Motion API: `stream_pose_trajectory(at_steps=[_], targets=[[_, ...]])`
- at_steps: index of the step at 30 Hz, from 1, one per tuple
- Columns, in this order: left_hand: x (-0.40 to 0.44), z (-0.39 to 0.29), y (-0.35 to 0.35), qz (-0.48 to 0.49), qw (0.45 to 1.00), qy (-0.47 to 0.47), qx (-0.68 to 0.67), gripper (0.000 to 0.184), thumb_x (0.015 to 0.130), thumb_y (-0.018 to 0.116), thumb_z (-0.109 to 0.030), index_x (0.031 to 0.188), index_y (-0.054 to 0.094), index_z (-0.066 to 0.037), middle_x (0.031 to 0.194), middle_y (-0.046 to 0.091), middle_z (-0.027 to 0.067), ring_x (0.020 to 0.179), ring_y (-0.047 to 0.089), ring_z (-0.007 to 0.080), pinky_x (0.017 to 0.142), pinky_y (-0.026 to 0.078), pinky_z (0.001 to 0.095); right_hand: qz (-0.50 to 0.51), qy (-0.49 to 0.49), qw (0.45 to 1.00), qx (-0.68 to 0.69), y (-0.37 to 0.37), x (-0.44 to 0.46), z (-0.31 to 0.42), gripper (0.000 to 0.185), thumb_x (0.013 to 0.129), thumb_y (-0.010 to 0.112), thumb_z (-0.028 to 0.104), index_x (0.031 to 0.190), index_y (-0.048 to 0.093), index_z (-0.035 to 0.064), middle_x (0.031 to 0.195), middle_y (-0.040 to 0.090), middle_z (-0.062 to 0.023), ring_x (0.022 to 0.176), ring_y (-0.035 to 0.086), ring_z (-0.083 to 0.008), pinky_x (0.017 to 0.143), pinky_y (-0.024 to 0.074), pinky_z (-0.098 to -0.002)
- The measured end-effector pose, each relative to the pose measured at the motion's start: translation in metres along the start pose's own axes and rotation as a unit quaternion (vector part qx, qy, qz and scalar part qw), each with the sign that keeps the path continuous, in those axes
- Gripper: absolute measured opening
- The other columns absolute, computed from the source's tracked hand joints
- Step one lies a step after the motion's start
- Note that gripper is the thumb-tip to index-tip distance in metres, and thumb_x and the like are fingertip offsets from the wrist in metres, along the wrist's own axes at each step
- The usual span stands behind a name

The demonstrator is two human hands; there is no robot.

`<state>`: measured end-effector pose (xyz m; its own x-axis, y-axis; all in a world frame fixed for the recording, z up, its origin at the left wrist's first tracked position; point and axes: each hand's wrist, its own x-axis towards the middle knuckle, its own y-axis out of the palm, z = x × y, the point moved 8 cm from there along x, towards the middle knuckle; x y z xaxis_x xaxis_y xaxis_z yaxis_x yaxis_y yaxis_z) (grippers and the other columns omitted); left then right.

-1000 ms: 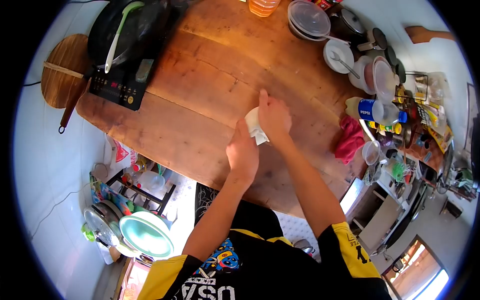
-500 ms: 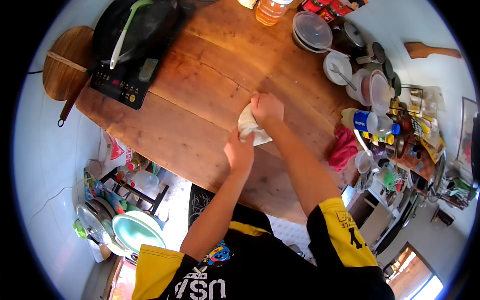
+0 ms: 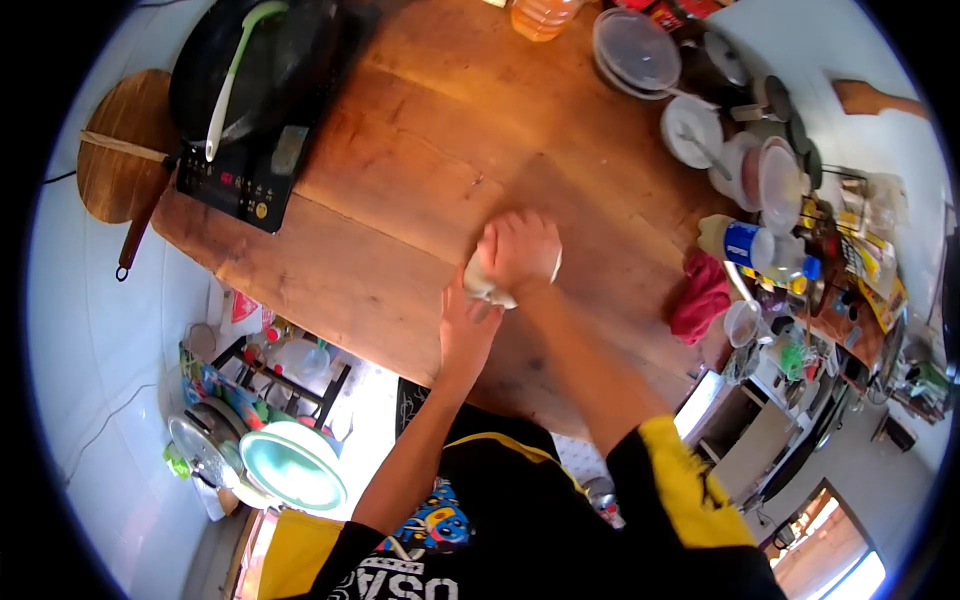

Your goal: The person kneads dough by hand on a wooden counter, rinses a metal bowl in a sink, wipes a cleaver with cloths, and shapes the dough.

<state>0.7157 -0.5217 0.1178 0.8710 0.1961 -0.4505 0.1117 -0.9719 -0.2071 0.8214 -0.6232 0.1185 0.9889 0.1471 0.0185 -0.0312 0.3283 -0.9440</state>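
A pale, soft lump of dough (image 3: 487, 289) lies on the wooden table, mostly hidden beneath my hands. My right hand (image 3: 522, 248) presses down on its top from the far side, with the fingers bent over it. At the near left edge, my left hand (image 3: 468, 328) grips the dough with its fingers and thumb. Only a strip of dough shows between the two hands, plus a sliver at the right hand's outer edge.
A wok (image 3: 255, 75) with a green-and-white spatula (image 3: 232, 85) sits on a black induction cooker (image 3: 235, 190) at left. Along the right stand lidded bowls (image 3: 637, 52), a white bowl (image 3: 692, 132), a Pepsi bottle (image 3: 750, 245) and a red cloth (image 3: 700, 298) on the wooden table (image 3: 400, 160).
My right hand has moved nearer to me and now covers more of the dough. The dough looks more bunched up. My left hand stays at its near edge, and the camera view has shifted slightly.
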Motion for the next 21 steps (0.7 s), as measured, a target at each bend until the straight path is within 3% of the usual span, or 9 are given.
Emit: stream_pose_trajectory(at_steps=[2,3,4,7,9,12,15,18,21], targets=[[0.015,0.027,0.017,0.024,0.966,-0.122,-0.226,0.051,0.082,0.065,-0.005,0.128,0.043,-0.003,0.123,0.051,0.0108,0.111,0.053,0.0234,0.093,0.046,0.0314,0.116,0.000,0.991,-0.066,0.028,0.031,-0.003,0.044,0.090,0.042,0.038,0.067,0.066,0.0092,0.070,0.066,-0.0080,0.072,0.062,-0.0288,0.061,0.0470,-0.0441],[0.007,0.041,0.040,0.055,0.864,-0.223,-0.447,0.050,0.085,0.064,-0.008,0.129,0.042,-0.004,0.125,0.050,0.0094,0.112,0.053,0.0205,0.092,0.047,0.0318,0.104,0.000,0.995,-0.015,0.017,0.043,0.000,0.048,0.090,0.043,0.033,0.053,0.059,0.0080,0.054,0.060,-0.0115,0.052,0.059,-0.0305,0.050,0.0448,-0.0464],[0.012,0.039,0.047,0.055,0.863,-0.224,-0.450,0.050,0.085,0.064,-0.008,0.129,0.042,-0.004,0.125,0.050,0.0094,0.112,0.053,0.0205,0.092,0.047,0.0318,0.044,-0.014,0.999,0.019,0.013,0.048,-0.003,0.055,0.093,0.039,0.036,0.051,0.060,0.0075,0.051,0.058,-0.0120,0.047,0.058,-0.0324,0.049,0.0452,-0.0467],[0.029,0.022,0.048,0.010,0.817,-0.173,-0.550,0.049,0.086,0.061,-0.004,0.132,0.043,-0.002,0.116,0.056,0.0052,0.105,0.057,0.0175,0.087,0.049,0.0326,0.082,0.133,0.987,0.034,0.006,0.044,-0.027,0.055,0.094,0.035,0.042,0.066,0.065,0.0054,0.069,0.063,-0.0196,0.068,0.062,-0.0362,0.065,0.0484,-0.0460],[0.032,0.012,0.020,0.011,0.963,-0.105,-0.249,0.043,0.085,0.061,-0.004,0.127,0.050,-0.002,0.111,0.062,0.0096,0.101,0.061,0.0220,0.083,0.050,0.0325,0.049,0.218,0.971,0.082,0.003,0.025,-0.048,0.057,0.094,0.033,0.045,0.072,0.066,0.0046,0.075,0.064,-0.0225,0.076,0.063,-0.0373,0.071,0.0488,-0.0455],[0.013,-0.026,0.009,0.016,0.998,0.010,0.058,0.038,0.082,0.061,-0.001,0.120,0.056,-0.001,0.109,0.064,0.0162,0.099,0.063,0.0298,0.082,0.051,0.0344,0.188,0.240,0.943,0.136,0.003,0.002,-0.062,0.056,0.095,0.029,0.047,0.102,0.067,0.0063,0.099,0.067,-0.0190,0.100,0.062,-0.0353,0.083,0.0478,-0.0441],[-0.002,-0.040,0.034,0.023,0.975,0.145,0.165,0.052,0.079,0.058,0.003,0.130,0.045,0.000,0.126,0.052,0.0217,0.108,0.057,0.0354,0.084,0.050,0.0381,0.148,0.332,0.913,0.187,-0.020,-0.002,-0.046,0.066,0.093,0.029,0.053,0.076,0.066,0.0013,0.084,0.066,-0.0191,0.087,0.062,-0.0382,0.080,0.0463,-0.0455],[-0.005,-0.038,0.038,0.046,0.960,0.165,0.221,0.066,0.077,0.059,0.004,0.138,0.033,-0.002,0.136,0.042,0.0217,0.114,0.053,0.0363,0.089,0.049,0.0376,0.203,0.227,0.952,-0.010,-0.011,-0.014,-0.035,0.054,0.092,0.038,0.046,0.073,0.065,0.0028,0.078,0.066,-0.0146,0.079,0.062,-0.0353,0.074,0.0458,-0.0457],[-0.008,-0.018,0.036,0.100,0.980,0.135,0.103,0.062,0.078,0.061,0.002,0.135,0.036,-0.001,0.133,0.045,0.0200,0.113,0.055,0.0307,0.090,0.048,0.0365,-0.056,0.039,0.995,0.077,-0.020,-0.018,-0.029,0.040,0.087,0.047,0.037,0.070,0.065,0.0057,0.070,0.063,-0.0115,0.068,0.059,-0.0313,0.069,0.0450,-0.0439]])
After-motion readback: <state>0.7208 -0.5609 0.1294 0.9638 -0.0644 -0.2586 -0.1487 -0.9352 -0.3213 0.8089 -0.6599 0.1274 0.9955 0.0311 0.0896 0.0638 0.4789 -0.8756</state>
